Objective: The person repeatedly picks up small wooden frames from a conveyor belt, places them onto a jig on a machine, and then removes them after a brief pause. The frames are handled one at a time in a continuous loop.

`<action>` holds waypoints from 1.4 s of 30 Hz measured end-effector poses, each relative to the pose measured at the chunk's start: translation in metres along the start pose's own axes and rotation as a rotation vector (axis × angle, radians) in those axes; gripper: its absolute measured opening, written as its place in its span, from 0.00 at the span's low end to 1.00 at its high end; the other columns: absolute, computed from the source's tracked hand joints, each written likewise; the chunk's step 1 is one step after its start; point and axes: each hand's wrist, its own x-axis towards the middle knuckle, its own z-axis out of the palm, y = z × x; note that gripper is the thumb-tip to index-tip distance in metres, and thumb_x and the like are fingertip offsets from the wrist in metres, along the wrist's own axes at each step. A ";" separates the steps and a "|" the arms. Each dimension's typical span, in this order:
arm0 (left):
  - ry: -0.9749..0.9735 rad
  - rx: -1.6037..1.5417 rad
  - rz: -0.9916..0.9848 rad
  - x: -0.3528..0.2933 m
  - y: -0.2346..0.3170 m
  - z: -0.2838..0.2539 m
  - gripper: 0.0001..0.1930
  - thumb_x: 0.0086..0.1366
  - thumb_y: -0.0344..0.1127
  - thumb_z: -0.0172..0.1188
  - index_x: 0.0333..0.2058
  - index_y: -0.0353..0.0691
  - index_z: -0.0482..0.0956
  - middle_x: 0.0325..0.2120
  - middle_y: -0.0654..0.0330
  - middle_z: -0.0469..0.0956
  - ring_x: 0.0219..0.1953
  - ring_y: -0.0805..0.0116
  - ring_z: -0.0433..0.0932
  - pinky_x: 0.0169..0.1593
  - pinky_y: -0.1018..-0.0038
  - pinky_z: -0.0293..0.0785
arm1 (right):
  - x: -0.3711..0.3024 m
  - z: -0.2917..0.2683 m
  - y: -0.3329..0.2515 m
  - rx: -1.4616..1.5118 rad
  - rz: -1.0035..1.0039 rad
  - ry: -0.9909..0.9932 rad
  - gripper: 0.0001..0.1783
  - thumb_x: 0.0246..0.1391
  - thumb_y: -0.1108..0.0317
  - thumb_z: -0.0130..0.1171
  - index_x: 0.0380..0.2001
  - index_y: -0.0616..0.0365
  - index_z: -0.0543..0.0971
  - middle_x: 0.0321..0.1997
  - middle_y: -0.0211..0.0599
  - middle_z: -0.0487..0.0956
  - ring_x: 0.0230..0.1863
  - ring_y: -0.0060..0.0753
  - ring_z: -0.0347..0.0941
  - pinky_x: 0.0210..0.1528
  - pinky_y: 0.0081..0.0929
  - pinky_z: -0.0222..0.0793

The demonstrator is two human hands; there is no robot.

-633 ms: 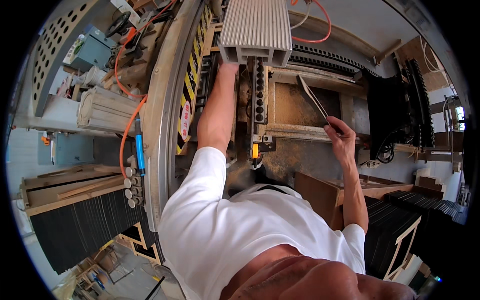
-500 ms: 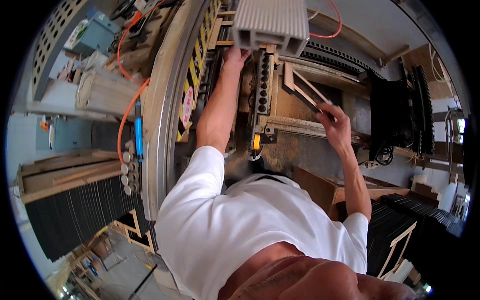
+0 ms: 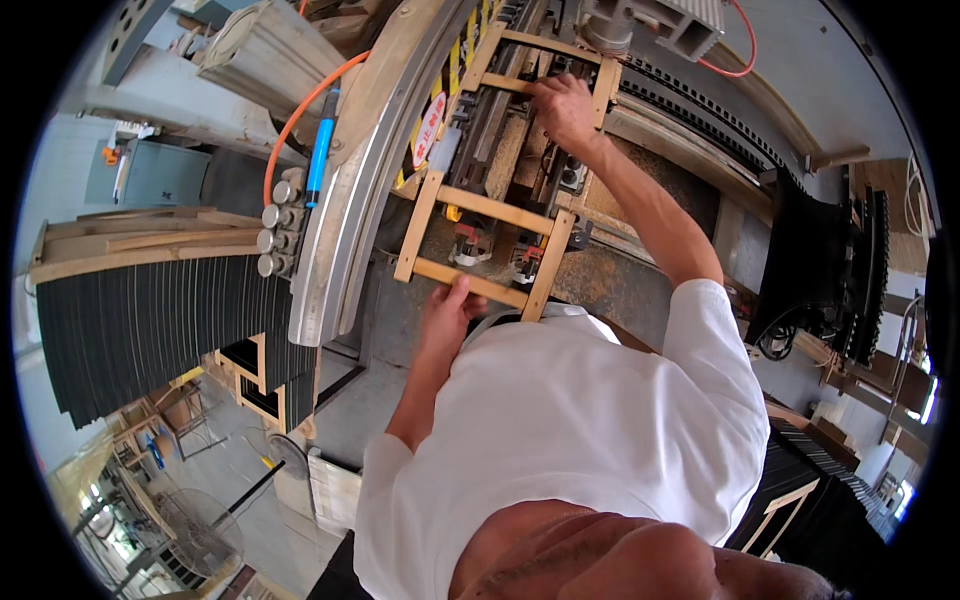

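Observation:
Two small light-wood frames lie across the machine's rails. My left hand [image 3: 445, 318] grips the near bar of the closer wooden frame [image 3: 495, 210], close to my waist, with the thumb on top and fingers partly hidden below. Farther away, my right hand [image 3: 565, 108] has its fingers curled at the inner bar of the far wooden frame [image 3: 505, 82]. That hand covers part of the bar. Beneath the closer frame, red-and-silver clamp parts [image 3: 470, 243] show through the opening.
A grey ribbed machine head [image 3: 680, 25] hangs beyond the far frame. On the left runs a metal rail [image 3: 345, 220] with a blue air-gun-like tool [image 3: 321, 160] and an orange hose [image 3: 300, 120]. Stacked black-edged frames [image 3: 170, 320] stand at left. Sawdust covers the machine bed [image 3: 670, 180].
My left hand has come back from the far machine area to the closer frame. My right hand has swung left and forward, away from the right-hand bed. The view has shifted.

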 end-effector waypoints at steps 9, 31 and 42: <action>0.189 -0.211 0.059 -0.040 -0.019 -0.037 0.12 0.61 0.40 0.61 0.37 0.38 0.75 0.26 0.63 0.77 0.26 0.75 0.77 0.29 0.78 0.77 | 0.061 0.028 0.061 -0.283 -0.086 -0.178 0.16 0.45 0.73 0.53 0.40 0.47 0.79 0.28 0.41 0.80 0.43 0.41 0.72 0.44 0.38 0.60; 0.627 -0.303 0.095 -0.022 -0.098 -0.109 0.10 0.60 0.38 0.62 0.35 0.40 0.74 0.26 0.63 0.76 0.28 0.72 0.77 0.30 0.76 0.76 | 0.113 0.059 0.104 -0.458 -0.160 -0.299 0.12 0.50 0.72 0.50 0.37 0.46 0.77 0.28 0.41 0.80 0.40 0.43 0.75 0.44 0.42 0.61; 0.751 -0.315 0.100 -0.036 -0.126 -0.132 0.10 0.60 0.38 0.61 0.36 0.40 0.74 0.26 0.64 0.76 0.27 0.73 0.76 0.28 0.77 0.75 | 0.121 0.053 0.097 -0.442 -0.094 -0.420 0.13 0.51 0.72 0.51 0.40 0.48 0.77 0.32 0.41 0.80 0.41 0.46 0.75 0.47 0.46 0.62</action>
